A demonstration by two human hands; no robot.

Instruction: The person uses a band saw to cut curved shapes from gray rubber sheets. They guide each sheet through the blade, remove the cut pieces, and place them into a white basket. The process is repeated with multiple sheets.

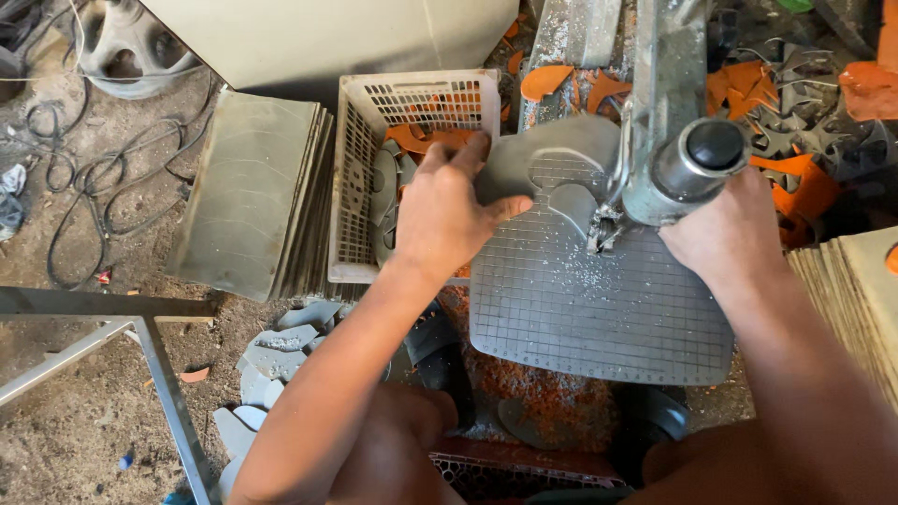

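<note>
My left hand grips the left edge of a grey flat sheet piece lying on a gridded grey work table of a cutting machine. The machine's head, with a round black-topped cylinder, stands over the sheet. My right hand rests at the right of the machine head, pressed against the sheet or the table beneath it; its fingers are hidden behind the head. White dust lies on the grid near the blade.
A white plastic crate holds grey and orange cut pieces. A stack of grey sheets lies left of it. More stacked sheets are at the right. Cut shapes and cables litter the dirt floor, by a metal frame.
</note>
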